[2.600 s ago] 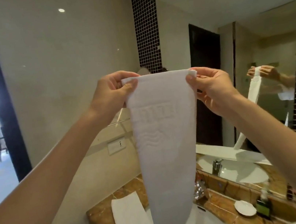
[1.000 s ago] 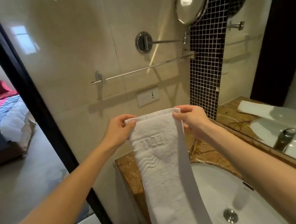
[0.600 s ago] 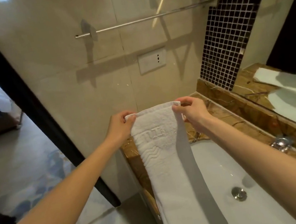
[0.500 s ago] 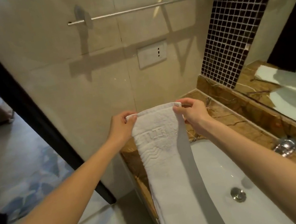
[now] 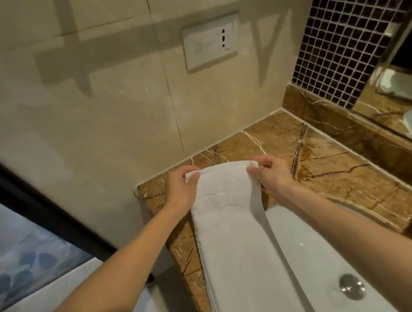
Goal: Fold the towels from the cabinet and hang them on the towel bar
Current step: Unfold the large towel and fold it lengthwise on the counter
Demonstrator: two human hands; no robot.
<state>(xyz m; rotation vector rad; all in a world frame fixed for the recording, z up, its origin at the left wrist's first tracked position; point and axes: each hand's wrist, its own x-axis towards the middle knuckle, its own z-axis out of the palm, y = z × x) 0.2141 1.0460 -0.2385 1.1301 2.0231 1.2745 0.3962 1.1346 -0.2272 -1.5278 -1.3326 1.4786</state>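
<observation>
Compared with a second back, we've brought the towel point(image 5: 232, 232) down a fair bit. Its top edge now sits low over the back left corner of the counter point(image 5: 335, 168). Our view has tipped down too, so the towel bar has dropped out of shot and only its shadow shows on the wall above the counter.

Our left hand point(image 5: 180, 189) pinches the left top corner and our right hand point(image 5: 273, 175) pinches the right one. They're held apart by the towel's width, with the hem pulled straight between them. We can't tell if that hem actually touches the counter yet.

What matters for the next bit is that the towel's long axis runs from the hands straight back toward us, across the counter's left end and off the bottom of the shot. Both hands are at the far end, level with each other, neither one nearer. Our guess is we're laying it out to fold it end to end. That means the hands have to travel along that axis toward us, and the hanging comes after, up above the counter.
</observation>
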